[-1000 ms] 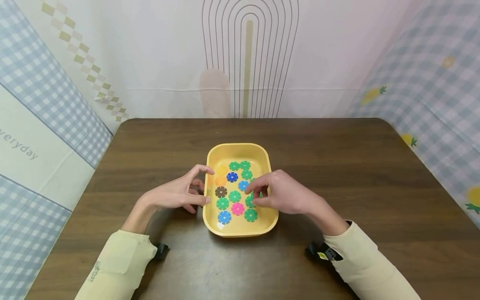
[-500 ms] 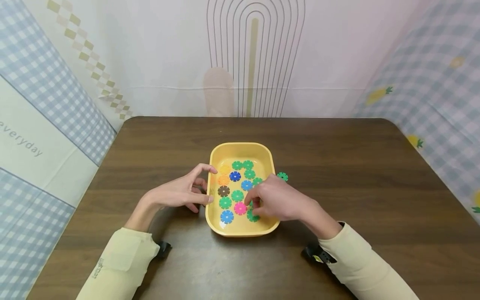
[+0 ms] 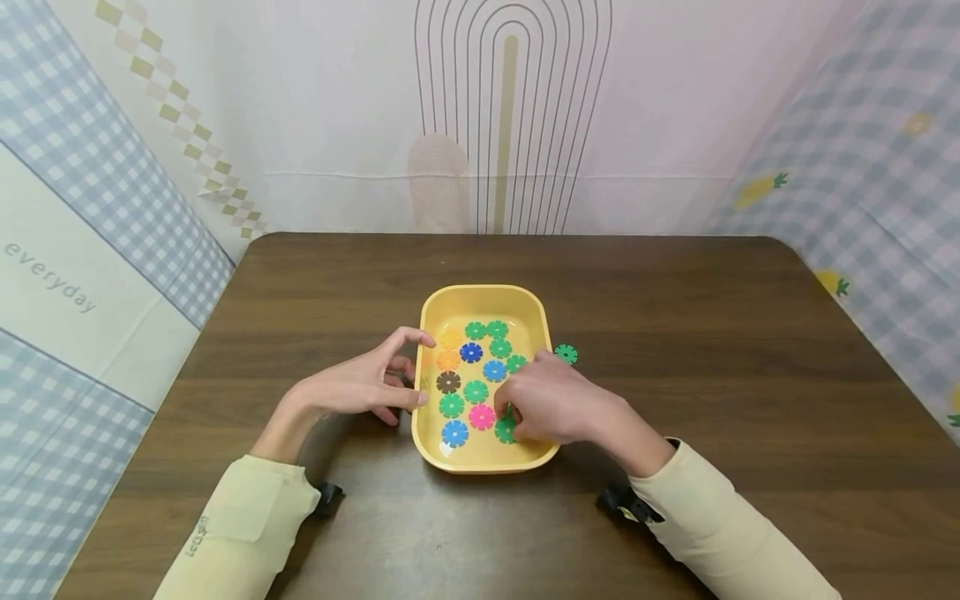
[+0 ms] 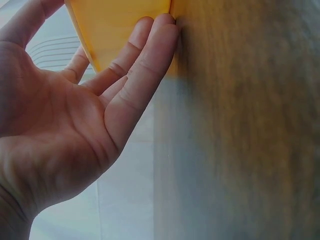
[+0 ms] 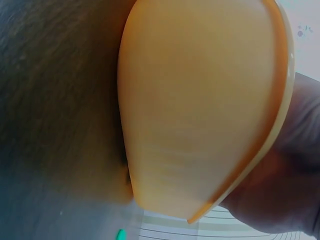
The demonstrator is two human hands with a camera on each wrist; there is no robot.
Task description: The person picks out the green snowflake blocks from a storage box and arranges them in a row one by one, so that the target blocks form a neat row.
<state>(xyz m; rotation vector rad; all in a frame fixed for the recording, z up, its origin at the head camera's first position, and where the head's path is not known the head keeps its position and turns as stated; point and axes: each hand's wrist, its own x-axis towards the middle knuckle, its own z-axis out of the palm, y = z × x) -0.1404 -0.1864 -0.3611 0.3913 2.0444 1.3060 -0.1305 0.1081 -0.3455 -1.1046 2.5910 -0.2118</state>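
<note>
A yellow tray [image 3: 480, 458] holds several notched plastic discs, the snowflake building kind. Among them are a pink disc [image 3: 482, 417], a brown disc [image 3: 448, 382] and a dark blue disc [image 3: 471, 352]. At the tray's left side, my left hand [image 3: 367, 379] grips the wall, thumb and index at the rim, other fingers against the outside. My right hand [image 3: 558, 400] reaches over the right rim, fingertips bent down beside a green disc [image 3: 505, 430]. I cannot tell whether they pinch a disc, since the hand covers that spot. The right wrist view shows mostly the tray's outer wall [image 5: 200, 100].
Outside the tray on the right, one green disc [image 3: 566, 354] lies on the brown wooden table [image 3: 675, 333]. A printed white cloth [image 3: 337, 108] hangs behind the far edge, and blue checked cloth [image 3: 862, 192] borders the right side.
My right hand has moved lower and a little nearer in the tray, its fingers bending further down. The green disc on the table has come into sight from behind it. The left hand keeps its hold.
</note>
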